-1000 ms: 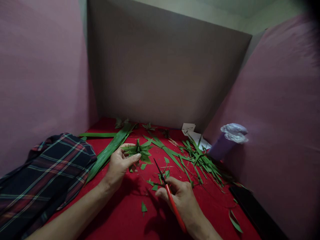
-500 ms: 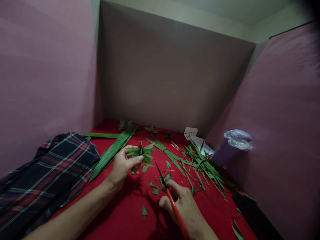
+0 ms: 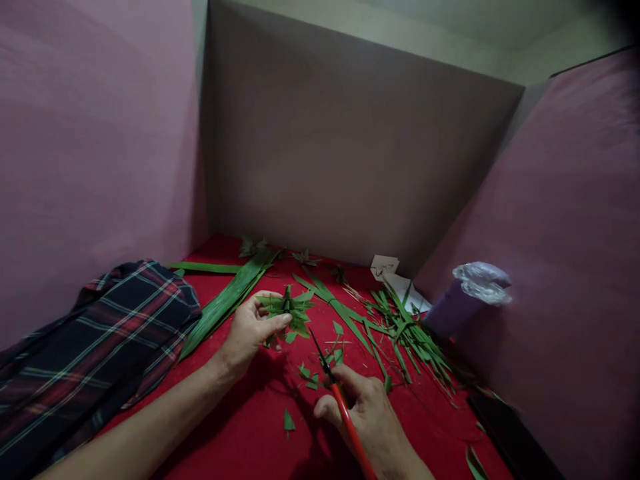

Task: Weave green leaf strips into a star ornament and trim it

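Left hand (image 3: pixel 249 331) pinched the folded leaf star (image 3: pixel 290 308); right hand (image 3: pixel 367 417) gripped closed red-handled scissors (image 3: pixel 336 393) just beside it. Trimming step, judged; next cut needs blades opened onto a leaf tip.

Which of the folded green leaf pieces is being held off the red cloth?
The star-shaped leaf ornament, pinched in the left hand; the others lie by the back wall.

Folded leaf piece (image 3: pixel 290 310) sitting in the left hand (image 3: pixel 247 333), scissors (image 3: pixel 340 403) in the right hand (image 3: pixel 370 420) just right of it, long leaves (image 3: pixel 225 300) lying behind, checked cloth (image 3: pixel 100 347) far left, leaf strips (image 3: pixel 405 330) and cup (image 3: pixel 463 300) lying right.
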`<state>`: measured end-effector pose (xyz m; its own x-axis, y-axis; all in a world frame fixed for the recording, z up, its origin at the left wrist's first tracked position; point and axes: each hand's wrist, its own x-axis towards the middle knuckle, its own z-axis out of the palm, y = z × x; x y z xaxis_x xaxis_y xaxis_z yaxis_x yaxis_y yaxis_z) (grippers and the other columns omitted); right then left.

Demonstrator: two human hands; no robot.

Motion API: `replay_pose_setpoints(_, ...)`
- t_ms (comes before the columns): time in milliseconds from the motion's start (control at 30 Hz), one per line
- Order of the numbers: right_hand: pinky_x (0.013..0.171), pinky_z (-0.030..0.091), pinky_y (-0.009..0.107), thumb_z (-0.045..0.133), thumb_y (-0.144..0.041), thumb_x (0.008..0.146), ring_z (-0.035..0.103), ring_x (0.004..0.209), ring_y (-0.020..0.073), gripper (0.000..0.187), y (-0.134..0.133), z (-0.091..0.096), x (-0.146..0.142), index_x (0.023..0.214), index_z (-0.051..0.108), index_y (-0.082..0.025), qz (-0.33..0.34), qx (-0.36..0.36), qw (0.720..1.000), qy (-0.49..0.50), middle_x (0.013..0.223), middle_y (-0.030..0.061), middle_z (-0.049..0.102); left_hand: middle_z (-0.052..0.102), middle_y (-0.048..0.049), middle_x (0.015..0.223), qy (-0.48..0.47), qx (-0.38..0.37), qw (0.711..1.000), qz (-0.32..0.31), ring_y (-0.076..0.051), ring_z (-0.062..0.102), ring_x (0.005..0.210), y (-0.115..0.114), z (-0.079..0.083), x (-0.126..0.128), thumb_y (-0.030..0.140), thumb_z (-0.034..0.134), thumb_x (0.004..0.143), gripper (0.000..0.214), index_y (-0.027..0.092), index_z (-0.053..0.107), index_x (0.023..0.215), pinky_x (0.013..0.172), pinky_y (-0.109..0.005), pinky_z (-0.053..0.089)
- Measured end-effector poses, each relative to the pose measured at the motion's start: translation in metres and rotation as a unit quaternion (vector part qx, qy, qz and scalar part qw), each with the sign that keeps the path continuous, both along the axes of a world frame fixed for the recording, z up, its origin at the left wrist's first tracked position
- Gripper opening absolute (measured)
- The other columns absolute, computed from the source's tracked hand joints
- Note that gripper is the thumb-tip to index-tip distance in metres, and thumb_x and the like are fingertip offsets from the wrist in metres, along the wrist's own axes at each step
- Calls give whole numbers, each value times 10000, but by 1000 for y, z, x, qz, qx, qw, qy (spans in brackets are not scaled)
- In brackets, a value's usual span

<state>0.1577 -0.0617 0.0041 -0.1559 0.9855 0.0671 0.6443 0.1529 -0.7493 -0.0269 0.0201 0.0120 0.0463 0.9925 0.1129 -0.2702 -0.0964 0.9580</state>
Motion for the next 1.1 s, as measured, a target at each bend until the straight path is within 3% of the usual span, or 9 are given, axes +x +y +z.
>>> replay_pose_setpoints(367,424,225,206,632,-317,693,286,451,87,153,1,-2,0,655,604,-172,-13,27,999,-16,445,-58,457,569,66,538,9,9,1000,2,-88,503,372,0,0,1,237,733,588,420,174,483,919,350,-200,430)
replay_pose_setpoints(600,442,218,211,638,-328,697,290,454,85,182,0,-3,-1,618,581,-174,-21,21,999,-19,439,-68,412,574,60,549,18,3,1000,-1,-95,523,399,-1,1,2,234,726,599,408,171,481,920,353,-197,431)
replay_pose_setpoints(1100,429,298,190,595,-212,701,462,431,91,94,-2,8,-5,619,586,-167,-12,-34,997,61,516,-18,633,572,67,550,17,9,1000,7,-87,515,390,-1,0,3,227,730,595,400,171,491,911,357,-194,436)
